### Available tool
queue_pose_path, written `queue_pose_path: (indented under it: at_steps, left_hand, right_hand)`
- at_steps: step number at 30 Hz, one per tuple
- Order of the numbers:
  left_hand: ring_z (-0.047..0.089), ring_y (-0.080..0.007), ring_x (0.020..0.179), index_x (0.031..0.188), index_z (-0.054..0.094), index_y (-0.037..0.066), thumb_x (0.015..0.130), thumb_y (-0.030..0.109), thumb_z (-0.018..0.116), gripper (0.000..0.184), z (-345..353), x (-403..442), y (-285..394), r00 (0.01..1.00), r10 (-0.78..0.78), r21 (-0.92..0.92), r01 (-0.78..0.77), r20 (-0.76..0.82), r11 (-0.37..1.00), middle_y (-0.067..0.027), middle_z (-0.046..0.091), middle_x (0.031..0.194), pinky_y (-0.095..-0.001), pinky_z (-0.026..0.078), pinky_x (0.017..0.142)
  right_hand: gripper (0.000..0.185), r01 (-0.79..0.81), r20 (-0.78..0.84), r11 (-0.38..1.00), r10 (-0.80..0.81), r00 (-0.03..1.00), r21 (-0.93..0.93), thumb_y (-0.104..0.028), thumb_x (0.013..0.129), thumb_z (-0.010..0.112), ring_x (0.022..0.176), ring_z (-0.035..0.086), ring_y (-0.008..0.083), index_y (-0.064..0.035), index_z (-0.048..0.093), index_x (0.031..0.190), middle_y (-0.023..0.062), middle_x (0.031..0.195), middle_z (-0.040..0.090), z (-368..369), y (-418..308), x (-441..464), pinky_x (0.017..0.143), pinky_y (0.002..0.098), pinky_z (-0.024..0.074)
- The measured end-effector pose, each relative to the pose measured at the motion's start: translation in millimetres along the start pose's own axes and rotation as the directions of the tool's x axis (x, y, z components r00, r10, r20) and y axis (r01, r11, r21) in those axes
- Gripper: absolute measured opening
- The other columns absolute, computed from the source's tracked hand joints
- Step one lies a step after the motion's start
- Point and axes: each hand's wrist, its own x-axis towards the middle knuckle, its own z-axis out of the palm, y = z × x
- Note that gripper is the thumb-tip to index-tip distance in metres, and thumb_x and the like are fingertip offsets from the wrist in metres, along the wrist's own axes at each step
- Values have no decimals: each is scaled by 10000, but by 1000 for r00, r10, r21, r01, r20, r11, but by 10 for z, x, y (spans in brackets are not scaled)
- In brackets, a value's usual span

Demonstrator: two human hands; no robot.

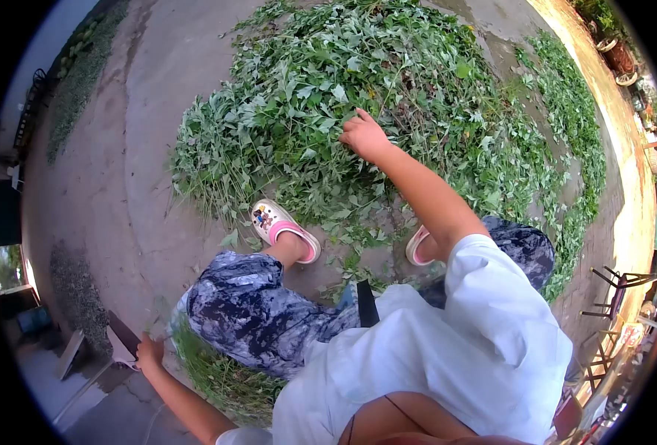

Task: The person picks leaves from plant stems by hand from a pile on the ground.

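Observation:
A wide heap of cut leafy green stems (299, 96) lies on the concrete ground in front of my feet. At the middle of this heap is my right hand (365, 136), its fingers curled in against the leaves, with the fingertips partly hidden. My left hand (150, 351) is out to the left, low and beside my left leg. Its fingers look closed, and I cannot make out what is in them. Close to that hand, a bundle of greenery (224, 374) with thin stems sits against my leg, partly covered by my patterned trousers (247, 311).
My left clog (284, 228), white and pink, stands at the heap's near edge; the right clog (417, 246) is partly hidden. More cut greenery (577, 126) spreads along the right. Dark-framed stools (616, 289) stand at far right. Small grey heaps (76, 297) lie on the left concrete.

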Motion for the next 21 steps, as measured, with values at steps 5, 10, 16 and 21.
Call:
queue_pose_path:
  at_steps: [5,10,16,21]
  left_hand:
    - [472,-327,1075,1223,402,0,813,391,504,575,-301,-119,445,895,358,-425,-442,-264,790,-216,487,1157,-409,367,891]
    - [541,-108,732,1210,402,-30,868,218,482,430,-1425,-1012,1889,549,784,-890,-456,-291,-11,-85,577,922,-237,424,663]
    - [449,-79,543,1086,475,-14,895,211,441,297,-1738,-1213,2502,626,593,-822,-146,-507,-550,-39,546,758,-201,371,496]
    - [396,-66,548,912,543,-13,880,178,476,205,-1767,-1276,2832,679,419,-699,-195,-603,-688,-66,565,861,-206,357,501]
  right_hand:
    - [141,87,-282,900,41,958,428,-135,729,588,857,550,173,-161,642,857,3,812,570,-777,-191,120,981,435,270]
    - [158,167,-382,722,144,913,671,-137,733,626,801,563,185,-118,643,889,21,819,592,-1263,-440,77,942,384,311]
    - [141,98,-305,544,304,903,833,-88,728,642,772,549,153,-55,642,865,35,831,593,-1121,-524,-292,784,274,408]
    - [202,-21,-85,248,410,908,968,-97,736,638,774,557,141,-20,620,921,65,873,584,-826,-557,-538,701,240,445]
